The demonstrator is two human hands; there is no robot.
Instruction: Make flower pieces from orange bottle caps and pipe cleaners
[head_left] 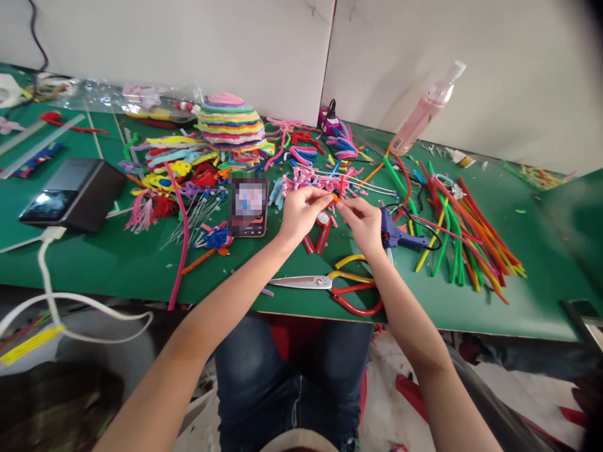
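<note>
Together, our left hand [304,212] and right hand [362,221] pinch a small orange piece [335,198], above the green table [527,232], near red-handled pliers [323,236], scissors [308,282] closer to us, a phone [249,204] leftward, a blue glue gun [399,236] beside our right hand.

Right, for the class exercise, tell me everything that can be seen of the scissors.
The scissors have silver-grey blades that look like metal, tapering to a point and joined at a pivot, and two large curved handles, one yellow, one red, with a smooth look. They lie on the green table near its front edge, tip pointing left, blades together or nearly so. The right forearm hides the far ends of the handles; whether it touches them cannot be told.
</note>
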